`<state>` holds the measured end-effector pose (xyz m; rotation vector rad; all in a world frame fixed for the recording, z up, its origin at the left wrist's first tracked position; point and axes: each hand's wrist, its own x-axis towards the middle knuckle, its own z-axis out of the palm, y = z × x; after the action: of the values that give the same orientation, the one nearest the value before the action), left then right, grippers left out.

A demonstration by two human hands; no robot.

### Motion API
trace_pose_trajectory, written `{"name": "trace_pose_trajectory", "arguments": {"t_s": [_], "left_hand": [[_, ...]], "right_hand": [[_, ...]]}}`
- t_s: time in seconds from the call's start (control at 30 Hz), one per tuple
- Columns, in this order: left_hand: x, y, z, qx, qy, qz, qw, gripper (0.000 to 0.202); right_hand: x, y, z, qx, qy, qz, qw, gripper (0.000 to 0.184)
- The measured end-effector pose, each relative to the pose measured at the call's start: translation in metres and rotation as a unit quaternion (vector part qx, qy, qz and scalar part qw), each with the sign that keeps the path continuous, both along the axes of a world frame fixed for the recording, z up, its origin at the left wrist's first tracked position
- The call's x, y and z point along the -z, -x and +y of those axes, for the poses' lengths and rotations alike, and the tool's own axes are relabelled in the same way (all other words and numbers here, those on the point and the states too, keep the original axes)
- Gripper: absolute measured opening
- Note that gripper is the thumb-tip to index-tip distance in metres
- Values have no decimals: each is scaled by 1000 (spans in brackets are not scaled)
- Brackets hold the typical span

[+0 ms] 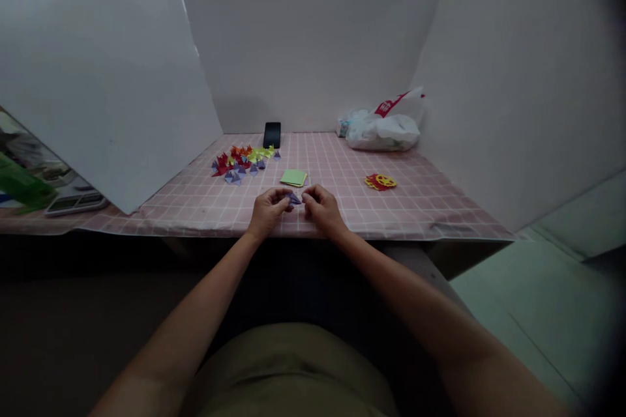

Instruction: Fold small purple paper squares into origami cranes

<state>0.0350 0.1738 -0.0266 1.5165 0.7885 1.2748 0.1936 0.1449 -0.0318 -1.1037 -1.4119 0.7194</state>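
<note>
Between the thumb and fingers of my left hand (268, 210) is a small purple piece of folded origami paper (294, 198), held just above the table's near edge. My right hand (323, 208) is closed in a pinch at the paper's right tip; whether its fingertips touch the paper I cannot tell. Just beyond my hands lies a stack of square paper sheets (293, 176), light green on top. To the left, a group of folded paper pieces (239, 159) in red, orange, yellow and purple is spread over the cloth.
A black phone (272, 135) is near the back panel. At the back right sits a white plastic bag (384, 130). Red and yellow cut-out shapes (380, 182) lie right of the paper stack. White panels (313, 39) surround the pink checked tablecloth (332, 159). A scale-like device (75, 204) is far left.
</note>
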Motion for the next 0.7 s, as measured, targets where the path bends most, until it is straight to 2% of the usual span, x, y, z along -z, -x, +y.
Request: {"name": "trace_pose_trajectory", "arguments": {"t_s": [0.37,0.7], "left_hand": [[1,2,1,-9,16,-35,999,19],[-1,1,-1,21,20,-35,999,19]], "right_hand": [[-3,1,0,-76,36,54,995,17],[1,-1,3,-83,8,35,996,18]]}}
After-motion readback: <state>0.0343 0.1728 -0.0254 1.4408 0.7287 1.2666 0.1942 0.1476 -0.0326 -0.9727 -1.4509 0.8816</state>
